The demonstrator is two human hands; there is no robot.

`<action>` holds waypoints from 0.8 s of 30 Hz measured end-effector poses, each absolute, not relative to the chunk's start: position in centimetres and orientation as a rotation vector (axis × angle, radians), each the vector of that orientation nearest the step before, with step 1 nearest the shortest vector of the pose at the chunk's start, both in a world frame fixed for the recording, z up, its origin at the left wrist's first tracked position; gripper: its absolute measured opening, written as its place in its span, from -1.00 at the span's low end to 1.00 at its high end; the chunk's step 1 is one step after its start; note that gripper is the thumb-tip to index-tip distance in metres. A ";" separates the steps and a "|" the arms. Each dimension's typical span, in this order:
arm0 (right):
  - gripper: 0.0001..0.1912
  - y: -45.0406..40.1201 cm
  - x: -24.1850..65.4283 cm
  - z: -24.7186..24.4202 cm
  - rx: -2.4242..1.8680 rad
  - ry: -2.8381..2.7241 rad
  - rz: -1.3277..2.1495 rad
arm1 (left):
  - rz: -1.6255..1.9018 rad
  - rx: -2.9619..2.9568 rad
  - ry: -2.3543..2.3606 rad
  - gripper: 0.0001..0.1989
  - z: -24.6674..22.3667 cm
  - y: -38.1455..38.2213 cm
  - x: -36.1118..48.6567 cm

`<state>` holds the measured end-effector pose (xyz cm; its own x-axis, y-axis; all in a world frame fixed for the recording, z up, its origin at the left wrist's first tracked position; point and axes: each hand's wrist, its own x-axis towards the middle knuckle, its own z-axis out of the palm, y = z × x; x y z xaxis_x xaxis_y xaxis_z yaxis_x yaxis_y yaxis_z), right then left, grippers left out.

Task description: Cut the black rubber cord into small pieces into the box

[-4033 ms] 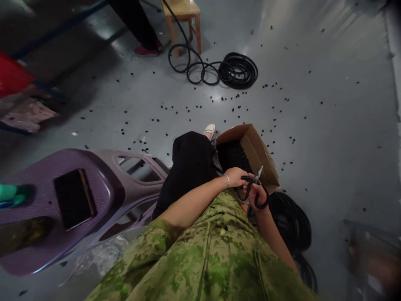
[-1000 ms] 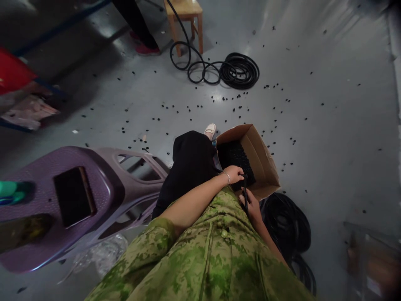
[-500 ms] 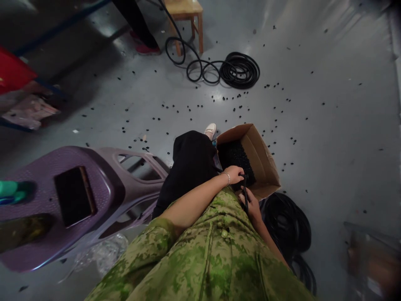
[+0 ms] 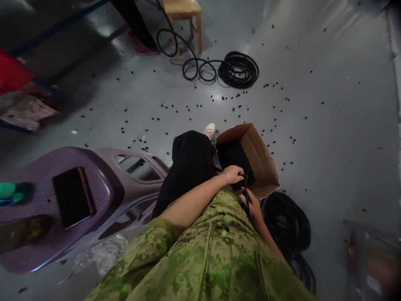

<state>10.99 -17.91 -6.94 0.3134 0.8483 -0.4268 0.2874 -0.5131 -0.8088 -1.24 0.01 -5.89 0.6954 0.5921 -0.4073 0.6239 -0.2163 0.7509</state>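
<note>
My left hand, with a bracelet at the wrist, is closed on a black hose at the near side of an open cardboard box. Just below and to the right, my right hand has its fingers wrapped round the same hose, which bends between the two hands. Many small black pieces lie inside the box. The fingertips of both hands are partly hidden by the hose and too small to see finely.
A purple stool bearing a phone stands at left. Coiled black hose lies right of the box; another coil lies ahead, near a wooden stool and a person's leg. Small black pieces dot the floor.
The loose loops of hose near the wooden stool have shifted slightly left. Both my hands have stayed nearly in place on the hose.
</note>
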 end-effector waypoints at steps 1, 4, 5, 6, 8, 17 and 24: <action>-0.36 -17.9 11.0 -7.0 -1.968 -1.010 1.164 | -0.045 1.897 0.947 -0.81 -5.8 0.0 -1.2; -0.37 -17.7 11.0 -7.1 -1.957 -1.008 1.165 | -0.056 1.901 0.947 -0.81 -5.6 0.0 -1.2; -0.37 -17.6 11.0 -7.2 -1.951 -1.002 1.170 | -0.057 1.901 0.945 -0.81 -5.6 0.0 -1.2; -0.36 -17.6 10.9 -7.2 -1.945 -0.997 1.175 | -0.059 1.900 0.942 -0.81 -5.6 0.0 -1.3; -0.34 -17.4 10.9 -7.3 -1.937 -0.992 1.179 | -0.064 1.902 0.939 -0.80 -5.5 0.0 -1.3; -0.33 -17.1 10.7 -6.9 -1.933 -0.964 1.190 | -0.070 1.927 0.921 -0.79 -5.3 0.0 -1.3; -0.32 -17.4 10.9 -7.5 -1.887 -0.910 1.236 | -0.058 1.924 0.904 -0.79 -5.9 -0.1 -1.2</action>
<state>10.91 -17.41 -7.54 0.3000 0.8415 -0.4494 0.1794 -0.5124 -0.8398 -1.19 -0.08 -5.94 0.7231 0.5642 -0.3986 0.6103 -0.2514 0.7512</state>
